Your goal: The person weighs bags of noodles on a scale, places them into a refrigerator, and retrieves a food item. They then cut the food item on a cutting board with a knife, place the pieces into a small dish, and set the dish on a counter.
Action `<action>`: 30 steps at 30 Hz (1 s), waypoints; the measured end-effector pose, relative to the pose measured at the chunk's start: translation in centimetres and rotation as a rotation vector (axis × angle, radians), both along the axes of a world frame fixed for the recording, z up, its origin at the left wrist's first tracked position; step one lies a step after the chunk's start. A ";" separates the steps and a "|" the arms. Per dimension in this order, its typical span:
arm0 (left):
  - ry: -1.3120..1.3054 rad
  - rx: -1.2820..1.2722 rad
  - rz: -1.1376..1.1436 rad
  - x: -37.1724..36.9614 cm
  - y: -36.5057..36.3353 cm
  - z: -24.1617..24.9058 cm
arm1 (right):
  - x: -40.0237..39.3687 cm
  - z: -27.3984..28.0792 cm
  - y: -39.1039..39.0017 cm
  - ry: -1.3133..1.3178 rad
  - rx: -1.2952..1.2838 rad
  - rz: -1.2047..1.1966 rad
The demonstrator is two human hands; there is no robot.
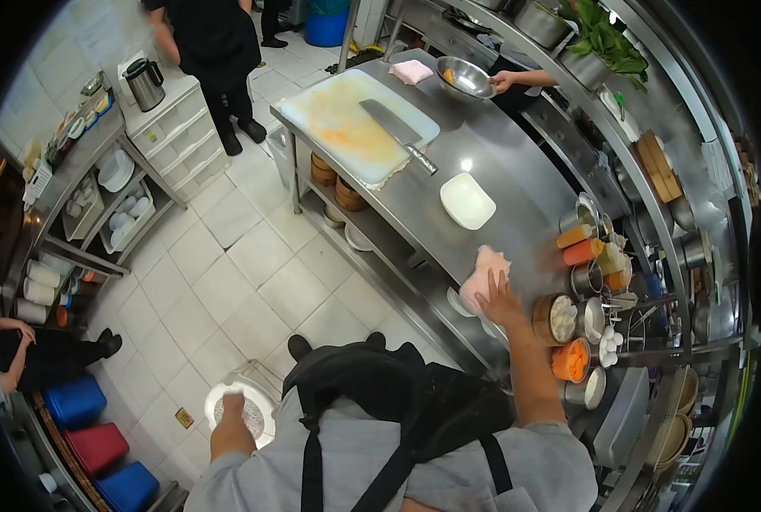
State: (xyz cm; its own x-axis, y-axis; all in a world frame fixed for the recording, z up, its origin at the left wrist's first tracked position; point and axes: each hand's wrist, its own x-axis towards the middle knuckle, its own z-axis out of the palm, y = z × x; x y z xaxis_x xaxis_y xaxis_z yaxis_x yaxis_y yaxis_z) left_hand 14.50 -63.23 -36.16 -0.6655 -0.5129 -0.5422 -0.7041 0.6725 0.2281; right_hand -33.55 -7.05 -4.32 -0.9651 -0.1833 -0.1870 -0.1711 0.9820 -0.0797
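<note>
My right hand (501, 303) lies with its fingers spread on a pink cloth (488, 266) at the near edge of the steel table (504, 162). White dishes (461, 303) show just below that edge, beside the cloth. My left hand (232, 407) is low on the left, over a white bin (263, 399) with a perforated inside; its fingers are blurred. Farther up the table, a white square dish (467, 202) stands in front of a stained cutting board (338, 124). A cleaver (391, 122) rests across the board, its handle past the board's edge.
Sauce bottles (583, 250), a bamboo steamer (556, 319) and an orange tub (572, 360) crowd the table's right end. A co-worker's hand (504, 82) holds a metal bowl (464, 78) at the far side. Another person (210, 51) stands back left, and one more (35, 346) at far left.
</note>
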 end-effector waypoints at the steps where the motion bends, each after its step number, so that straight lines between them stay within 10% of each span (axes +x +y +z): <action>1: -0.162 0.243 0.376 4.8 -1.3 -0.7 | 0.9 -0.8 -0.6 -0.195 0.084 -0.100; 6: -0.019 0.533 1.143 7.3 0.1 3.6 | -2.2 0.3 -0.5 -0.307 0.301 0.042; 10: -0.248 0.620 0.961 -1.5 -1.7 0.8 | -8.4 3.7 -3.8 -0.315 0.225 0.078; 11: 0.095 0.661 0.518 -3.6 -2.0 0.1 | -7.9 7.8 -7.7 -0.207 0.060 0.032; 12: 0.128 0.671 0.855 -7.9 -1.9 0.3 | -9.4 8.1 -8.6 -0.135 -0.079 0.009; 18: 0.503 0.631 0.613 -24.6 -2.5 10.2 | -19.3 13.2 -15.8 0.174 -0.218 0.097; 23: 0.489 0.555 0.755 -23.4 -4.6 6.9 | -27.2 7.8 -19.3 0.061 -0.350 0.195; 25: 0.449 0.568 1.067 -24.4 -3.0 10.3 | -26.9 5.7 -21.5 -0.080 -0.278 0.220; 30: 0.561 0.611 0.947 -34.2 -2.6 18.0 | -27.6 -0.9 -24.3 -0.069 -0.334 0.225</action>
